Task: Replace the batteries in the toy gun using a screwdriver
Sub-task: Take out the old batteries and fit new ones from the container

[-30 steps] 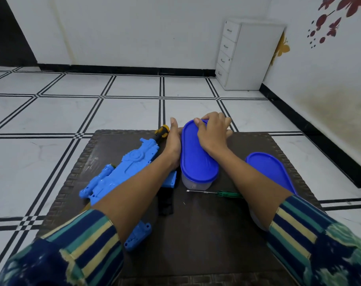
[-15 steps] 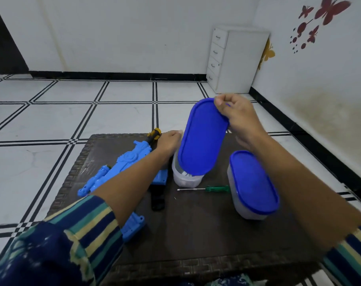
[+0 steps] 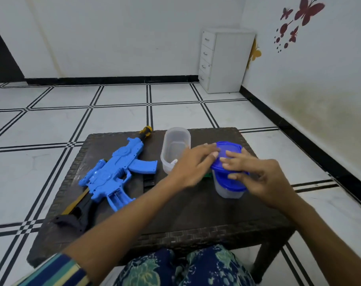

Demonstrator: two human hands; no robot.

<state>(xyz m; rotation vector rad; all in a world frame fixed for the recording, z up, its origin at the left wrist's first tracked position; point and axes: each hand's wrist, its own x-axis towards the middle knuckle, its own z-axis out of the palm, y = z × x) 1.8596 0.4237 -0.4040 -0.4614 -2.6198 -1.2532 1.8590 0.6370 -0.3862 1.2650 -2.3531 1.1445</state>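
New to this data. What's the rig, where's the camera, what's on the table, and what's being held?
There is no machine here: a person works with bare hands. The only camera sits on their head, looking forward and down, so both arms enter from the bottom of the picture.

On the dark table lie a blue toy gun, an open tub of clear plastic, and a second tub with a blue lid. A green screwdriver peeks out from behind the left hand.

That hand touches the lid with straight fingers. The right hand pinches the lid's near edge, fingers on top and thumb below. Blur hides whether one lid or two sit there.
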